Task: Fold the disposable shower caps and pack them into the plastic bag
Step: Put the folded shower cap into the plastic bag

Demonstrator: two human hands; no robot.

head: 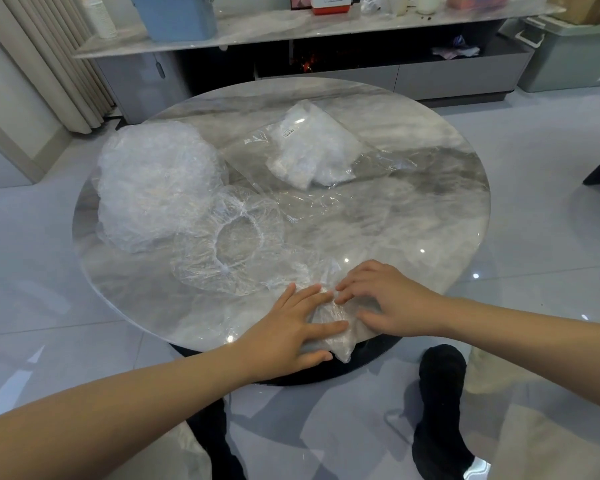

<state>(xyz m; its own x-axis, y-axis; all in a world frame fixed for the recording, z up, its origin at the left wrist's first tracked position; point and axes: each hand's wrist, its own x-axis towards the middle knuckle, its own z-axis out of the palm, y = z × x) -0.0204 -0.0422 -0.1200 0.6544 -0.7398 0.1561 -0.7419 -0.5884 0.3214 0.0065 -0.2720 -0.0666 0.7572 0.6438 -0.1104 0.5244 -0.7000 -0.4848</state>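
One round marble table (413, 140) carries everything. A heap of loose shower caps (153, 181) sits at its left; the plastic bag (312, 150), partly filled, lies beyond, its clear edges hard to trace. An open cap (232, 247) lies between. At the near rim, the left hand (291, 330) and right hand (388, 299) press flat-fingered on a folded cap (333, 327), mostly covered.

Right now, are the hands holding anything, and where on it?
Both hands press a folded cap flat at the table's near edge: left hand on its left side, right hand on its top right. Neither grips it.
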